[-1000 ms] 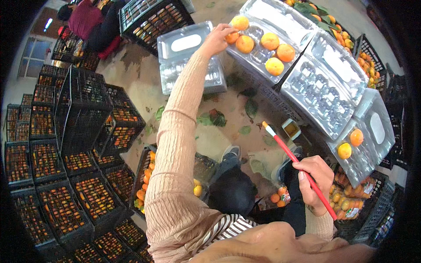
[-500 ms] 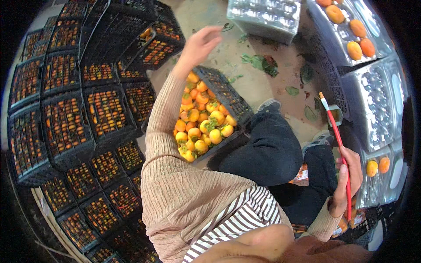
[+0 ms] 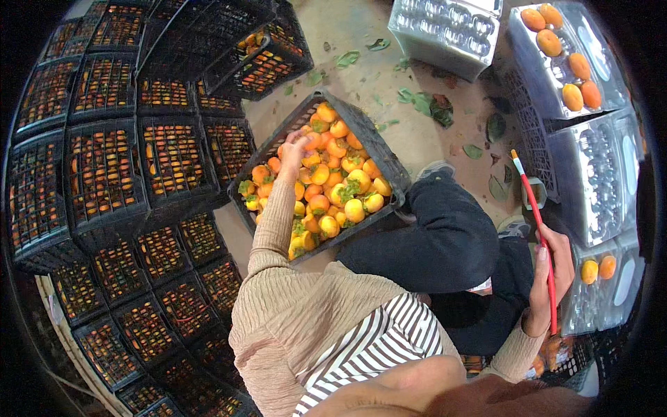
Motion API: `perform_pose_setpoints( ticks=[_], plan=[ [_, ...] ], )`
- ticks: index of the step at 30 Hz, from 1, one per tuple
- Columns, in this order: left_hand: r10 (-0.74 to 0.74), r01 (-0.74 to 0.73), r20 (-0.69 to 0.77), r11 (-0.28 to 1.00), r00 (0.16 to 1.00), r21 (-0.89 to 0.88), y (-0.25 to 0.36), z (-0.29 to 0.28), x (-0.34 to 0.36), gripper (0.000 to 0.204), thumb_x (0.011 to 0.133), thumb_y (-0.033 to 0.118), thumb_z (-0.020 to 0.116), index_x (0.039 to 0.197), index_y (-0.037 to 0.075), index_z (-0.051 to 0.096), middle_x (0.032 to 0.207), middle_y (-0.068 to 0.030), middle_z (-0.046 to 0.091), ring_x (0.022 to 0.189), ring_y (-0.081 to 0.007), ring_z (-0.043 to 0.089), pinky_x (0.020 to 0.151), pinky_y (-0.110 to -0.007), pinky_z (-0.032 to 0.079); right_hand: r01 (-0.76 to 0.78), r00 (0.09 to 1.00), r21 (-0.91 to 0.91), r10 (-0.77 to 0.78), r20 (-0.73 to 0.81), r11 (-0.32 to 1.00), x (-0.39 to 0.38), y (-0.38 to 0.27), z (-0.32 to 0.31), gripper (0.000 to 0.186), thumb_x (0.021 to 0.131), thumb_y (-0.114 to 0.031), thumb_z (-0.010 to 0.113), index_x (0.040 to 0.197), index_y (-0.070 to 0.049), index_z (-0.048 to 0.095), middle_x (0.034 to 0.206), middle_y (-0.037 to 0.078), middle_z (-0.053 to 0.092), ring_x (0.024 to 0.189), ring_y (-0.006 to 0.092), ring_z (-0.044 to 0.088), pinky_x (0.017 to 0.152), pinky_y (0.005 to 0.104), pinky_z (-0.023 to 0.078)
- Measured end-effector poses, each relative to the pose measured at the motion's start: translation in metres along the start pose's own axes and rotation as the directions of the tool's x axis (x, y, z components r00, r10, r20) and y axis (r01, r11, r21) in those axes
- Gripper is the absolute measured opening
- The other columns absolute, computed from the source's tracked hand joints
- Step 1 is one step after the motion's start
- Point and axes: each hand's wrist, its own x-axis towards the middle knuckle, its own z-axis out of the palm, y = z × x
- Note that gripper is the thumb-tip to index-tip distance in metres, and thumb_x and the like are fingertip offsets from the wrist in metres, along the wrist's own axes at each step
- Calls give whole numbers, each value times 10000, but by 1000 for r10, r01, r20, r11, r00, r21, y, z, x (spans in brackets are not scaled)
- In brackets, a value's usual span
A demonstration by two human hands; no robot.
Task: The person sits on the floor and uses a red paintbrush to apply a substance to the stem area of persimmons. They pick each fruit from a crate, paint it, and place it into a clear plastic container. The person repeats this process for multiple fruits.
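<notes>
My left hand (image 3: 294, 150) is down in the left part of a black plastic crate (image 3: 390, 158) full of orange-yellow persimmons (image 3: 336, 147). Its fingers curl over a persimmon there; the hand partly hides that fruit. Some persimmons carry green leafy tops. On the right, my right hand (image 3: 554, 270) grips a red-handled paintbrush (image 3: 540, 221) upright, with its pale bristles pointing away from me. A small greenish container (image 3: 533, 192) stands just beyond that hand, beside the brush. My knees are bent close to the crate.
Stacked black crates of fruit (image 3: 104, 170) fill the left side. Clear plastic trays (image 3: 594, 174) lie on the right, some cups holding persimmons (image 3: 579, 66). A stack of clear trays (image 3: 445, 31) stands at the far side. Green leaves (image 3: 424, 102) litter the floor.
My left hand has come down and back from above the floor beyond the crate onto the persimmons. The right hand still holds the paintbrush. The view has shifted slightly.
</notes>
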Motion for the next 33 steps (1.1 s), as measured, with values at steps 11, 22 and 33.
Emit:
perform_pose_setpoints(
  ticks=[11, 22, 33],
  plan=[
    [55, -37, 304, 997, 951, -68, 20, -25, -19, 220, 820, 208, 632, 927, 22, 583, 932, -109, 566, 917, -271, 565, 768, -401, 484, -23, 1000, 11, 23, 18, 1000, 1, -3, 4, 222, 852, -51, 480, 1008, 58, 594, 884, 149, 587, 796, 223, 572, 746, 295, 449],
    [315, -504, 466, 782, 827, 366, 47, 6, -45, 583, 669, 191, 788, 1194, 94, 554, 1188, -19, 555, 974, -199, 584, 842, -352, 472, -19, 1000, 13, 19, -21, 1000, -2, -3, 1, 221, 842, -33, 480, 1006, 52, 603, 835, 145, 574, 757, 214, 566, 710, 286, 445],
    [529, 505, 722, 517, 447, -691, 135, 189, -60, 636, 822, 267, 595, 1372, 124, 309, 1118, -163, 539, 770, -269, 609, 682, -382, 522, 135, 980, 41, -128, -151, 990, 2, 1, 1, 220, 780, 4, 587, 995, 50, 606, 802, 149, 598, 702, 232, 586, 647, 289, 463]
  ],
)
